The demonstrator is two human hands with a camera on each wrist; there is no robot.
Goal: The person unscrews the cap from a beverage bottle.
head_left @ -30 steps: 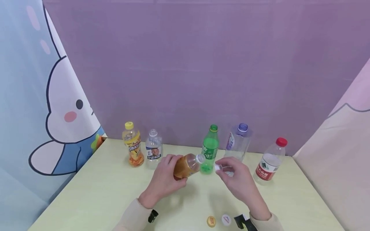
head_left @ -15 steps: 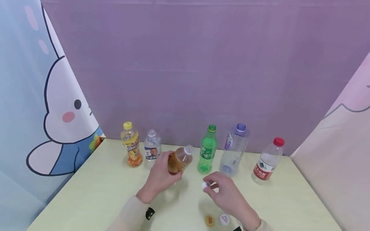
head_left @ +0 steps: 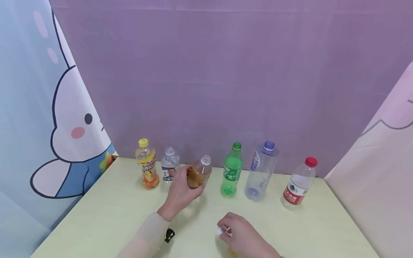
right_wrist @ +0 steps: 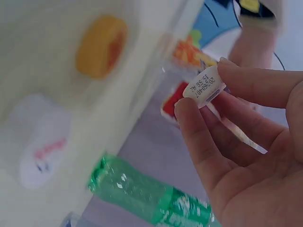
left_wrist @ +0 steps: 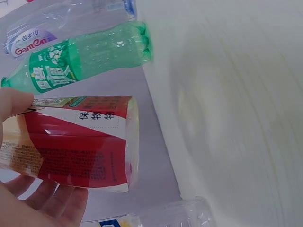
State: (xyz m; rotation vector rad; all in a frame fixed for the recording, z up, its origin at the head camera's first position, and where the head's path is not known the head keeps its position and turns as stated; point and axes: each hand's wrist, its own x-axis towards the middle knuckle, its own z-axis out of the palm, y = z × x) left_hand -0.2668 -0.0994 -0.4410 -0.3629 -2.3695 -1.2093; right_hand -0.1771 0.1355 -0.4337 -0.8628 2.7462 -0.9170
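Observation:
My left hand [head_left: 181, 191] grips an amber drink bottle [head_left: 200, 176] round its body, thumb on one side and fingers on the other. The bottle leans slightly right, and its clear neck has no cap on it. Its red and white label shows large in the left wrist view, the base close over the table. Lower right of it, my right hand [head_left: 242, 234] pinches a small white bottle cap [right_wrist: 206, 87] with printed digits between thumb and fingertips. Under that hand lie a yellow cap [right_wrist: 102, 46] and a white cap [right_wrist: 42, 142], the latter hidden in the head view.
A yellow-capped bottle [head_left: 148, 166] and a clear capless bottle [head_left: 170, 168] stand left of the held bottle. To the right are a green bottle [head_left: 231, 172], a tall clear bottle [head_left: 259, 175] and a red-capped bottle [head_left: 297, 186]. A purple curtain [head_left: 206, 79] hangs behind the table [head_left: 106, 215].
The left hand has brought the amber bottle left and more upright, near the clear bottle. The right hand has carried the white cap down and left, toward the caps on the table.

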